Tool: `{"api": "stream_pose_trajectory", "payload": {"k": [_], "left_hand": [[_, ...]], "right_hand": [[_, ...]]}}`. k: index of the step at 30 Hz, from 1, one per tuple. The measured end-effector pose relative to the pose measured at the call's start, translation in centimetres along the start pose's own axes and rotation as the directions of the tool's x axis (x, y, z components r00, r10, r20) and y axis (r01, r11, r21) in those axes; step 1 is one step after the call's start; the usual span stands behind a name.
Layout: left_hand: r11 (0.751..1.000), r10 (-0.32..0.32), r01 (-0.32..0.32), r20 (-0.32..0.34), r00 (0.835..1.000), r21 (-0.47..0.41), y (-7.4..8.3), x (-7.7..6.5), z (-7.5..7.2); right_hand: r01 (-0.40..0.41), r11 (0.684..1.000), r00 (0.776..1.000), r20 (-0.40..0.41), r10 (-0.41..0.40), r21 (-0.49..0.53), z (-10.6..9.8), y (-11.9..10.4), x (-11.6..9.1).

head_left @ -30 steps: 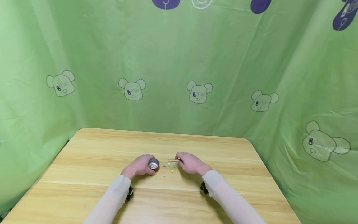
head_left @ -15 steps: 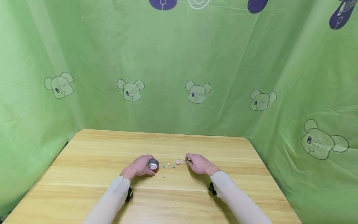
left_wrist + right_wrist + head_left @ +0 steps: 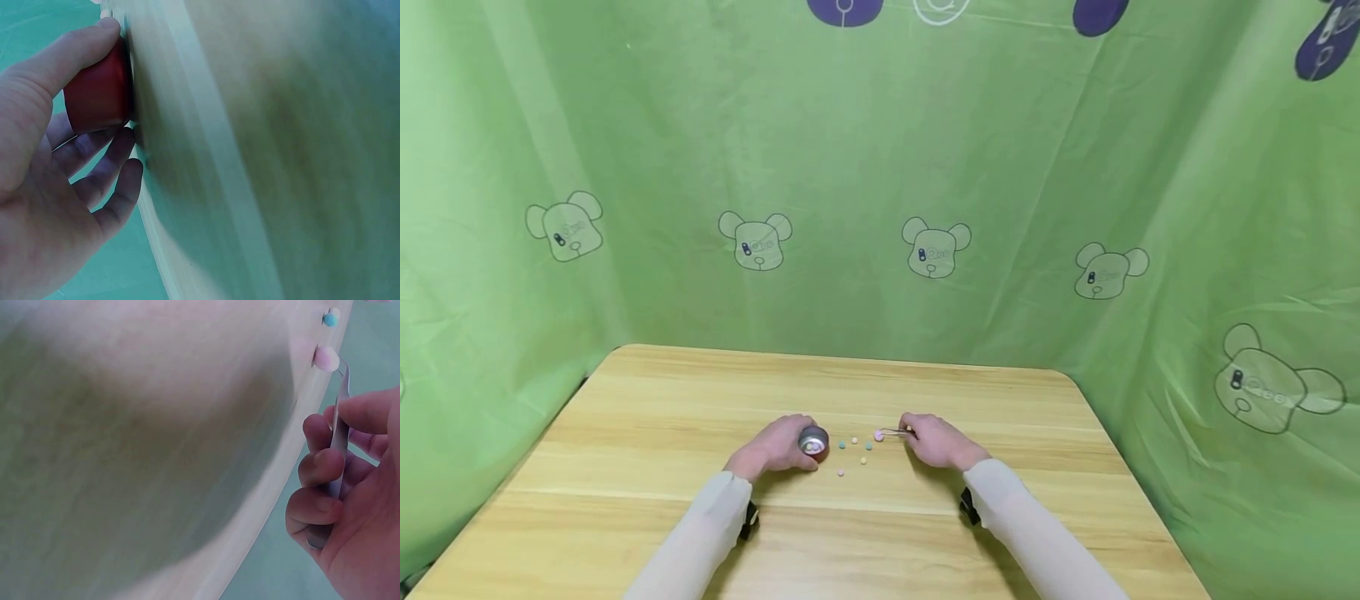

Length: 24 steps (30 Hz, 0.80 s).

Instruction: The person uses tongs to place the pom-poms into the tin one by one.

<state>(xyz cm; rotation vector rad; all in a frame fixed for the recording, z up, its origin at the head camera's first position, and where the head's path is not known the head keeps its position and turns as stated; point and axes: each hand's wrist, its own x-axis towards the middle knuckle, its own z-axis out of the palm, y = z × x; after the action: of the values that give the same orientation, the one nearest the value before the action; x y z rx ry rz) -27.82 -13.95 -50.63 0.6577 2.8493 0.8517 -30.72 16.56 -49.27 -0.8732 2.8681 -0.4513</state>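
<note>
My left hand (image 3: 777,444) holds a small round cup (image 3: 813,442), red outside and shiny metal inside, with a few small pale balls visible in it. In the left wrist view the thumb and fingers grip the red wall of the cup (image 3: 100,90), which stands at the table surface. My right hand (image 3: 937,442) grips a pair of silver tweezers (image 3: 340,440), thumb on one side and fingers curled round the shaft. The bent tips of the tweezers are right at a pink ball (image 3: 326,359), the rightmost on the table.
Several more small balls lie between the hands: a blue ball (image 3: 842,445), a second blue ball (image 3: 869,447), a white ball (image 3: 854,440), a yellow ball (image 3: 863,461) and a pale pink ball (image 3: 841,473). The wooden table (image 3: 880,533) backs onto a green curtain (image 3: 850,308).
My right hand has moved right with the tweezers, whose tips went from above the balls to the rightmost pink ball. My left hand keeps holding the cup in place.
</note>
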Motion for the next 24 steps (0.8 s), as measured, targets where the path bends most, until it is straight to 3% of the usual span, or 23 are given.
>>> {"api": "stream_pose_trajectory", "payload": {"k": [24], "left_hand": [[1.0, -0.004, 0.005, 0.006, 1.0, -0.025, 0.17, 0.02, -0.18]], "right_hand": [[-0.016, 1.0, 1.0, 0.004, 0.016, 0.016, 0.3, 0.36, 0.34]]}}
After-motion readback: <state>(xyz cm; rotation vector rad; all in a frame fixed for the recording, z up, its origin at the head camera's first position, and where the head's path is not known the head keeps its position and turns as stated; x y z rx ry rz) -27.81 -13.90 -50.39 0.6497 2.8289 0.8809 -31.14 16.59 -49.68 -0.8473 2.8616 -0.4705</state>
